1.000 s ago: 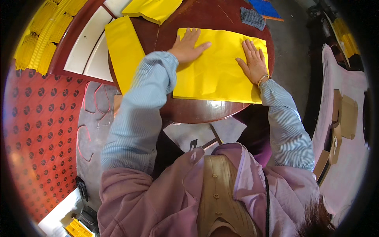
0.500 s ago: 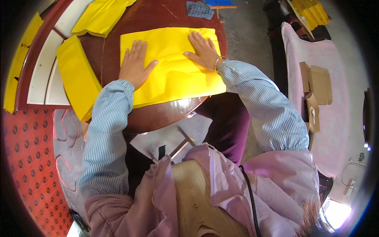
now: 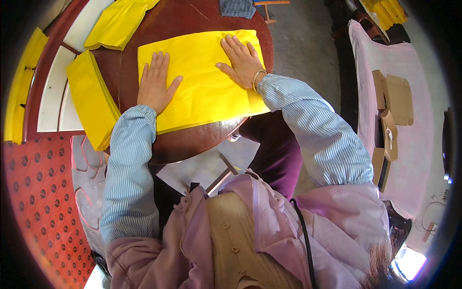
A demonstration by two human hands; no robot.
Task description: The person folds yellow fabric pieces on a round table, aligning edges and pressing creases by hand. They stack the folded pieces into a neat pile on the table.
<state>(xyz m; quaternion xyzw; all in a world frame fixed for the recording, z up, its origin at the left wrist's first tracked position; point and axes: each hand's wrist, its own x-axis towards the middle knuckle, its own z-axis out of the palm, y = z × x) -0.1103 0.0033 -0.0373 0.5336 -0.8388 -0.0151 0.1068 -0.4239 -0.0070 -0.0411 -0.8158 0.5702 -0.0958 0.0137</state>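
My left hand and right hand — both flat, fingers spread — press on 1 yellow sheet lying on the round brown table ahead of me. A stack of yellow sheets lies at 9 o'clock of my left hand — just beside it.

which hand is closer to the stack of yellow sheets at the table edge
Left. The left hand lies flat on the big yellow sheet, just beside the stack of yellow sheets. The right hand presses the far side of the same sheet, well away from the stack.
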